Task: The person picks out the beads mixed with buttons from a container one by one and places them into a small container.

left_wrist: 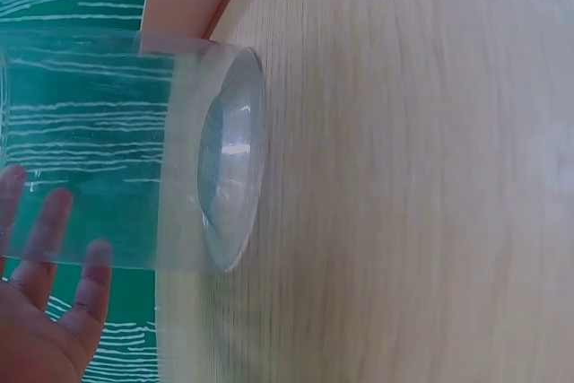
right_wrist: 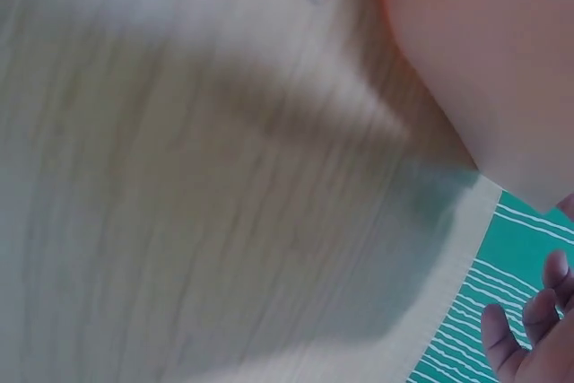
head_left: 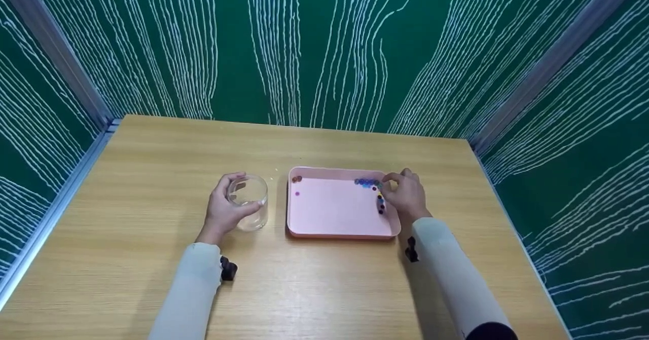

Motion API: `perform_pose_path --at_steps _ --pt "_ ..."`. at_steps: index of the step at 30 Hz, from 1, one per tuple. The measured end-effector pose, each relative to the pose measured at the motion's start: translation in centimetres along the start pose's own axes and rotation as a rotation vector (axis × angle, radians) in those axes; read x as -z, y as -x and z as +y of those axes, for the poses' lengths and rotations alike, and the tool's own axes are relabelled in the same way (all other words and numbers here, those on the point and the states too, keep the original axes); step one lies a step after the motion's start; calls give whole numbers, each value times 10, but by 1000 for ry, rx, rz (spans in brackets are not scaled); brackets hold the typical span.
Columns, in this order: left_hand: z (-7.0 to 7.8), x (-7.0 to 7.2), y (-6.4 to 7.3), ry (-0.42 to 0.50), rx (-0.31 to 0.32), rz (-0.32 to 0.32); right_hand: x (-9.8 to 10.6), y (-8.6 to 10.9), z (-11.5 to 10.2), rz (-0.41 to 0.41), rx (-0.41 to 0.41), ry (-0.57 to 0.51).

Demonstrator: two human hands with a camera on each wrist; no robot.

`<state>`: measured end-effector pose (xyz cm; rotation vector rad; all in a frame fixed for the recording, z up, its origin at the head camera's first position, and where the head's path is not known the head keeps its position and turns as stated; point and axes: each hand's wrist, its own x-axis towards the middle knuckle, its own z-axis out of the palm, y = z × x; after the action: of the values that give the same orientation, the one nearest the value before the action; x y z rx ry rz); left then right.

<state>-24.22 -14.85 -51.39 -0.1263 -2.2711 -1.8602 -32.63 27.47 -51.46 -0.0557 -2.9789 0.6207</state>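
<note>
My left hand grips a clear glass cup, its fingers and thumb curled round the wall. The cup stands upright, left of a shallow pink tray; no contents are visible inside it. In the left wrist view, the cup has its base on the wood. Over the tray's back right corner, my right hand has thumb and index finger brought together at a small bead. Blue and purple beads line the back wall there, and dark beads run down the right side.
Brown beads and a pink bead lie in the tray's left part. The wooden table extends around tray and cup. Green panels with white wavy lines enclose the back and sides, with metal posts at the corners.
</note>
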Motion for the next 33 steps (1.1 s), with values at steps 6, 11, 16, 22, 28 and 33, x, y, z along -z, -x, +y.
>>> perform_pose_path --at_steps 6,11,16,22,28,33 --pt "1 1 0 6 -4 -9 -7 -4 1 -2 -17 26" --pt "15 1 3 48 -15 -16 -10 -7 4 1 -11 51" --pt "25 1 7 64 -28 -21 -11 -9 6 0 23 89" --pt "22 1 5 49 5 -24 -14 -10 6 -34 -13 88" --pt "-1 2 -3 3 0 -26 -17 -12 5 -55 -28 111" --pt "3 3 -1 -21 9 -26 -18 -13 4 -53 -16 105"
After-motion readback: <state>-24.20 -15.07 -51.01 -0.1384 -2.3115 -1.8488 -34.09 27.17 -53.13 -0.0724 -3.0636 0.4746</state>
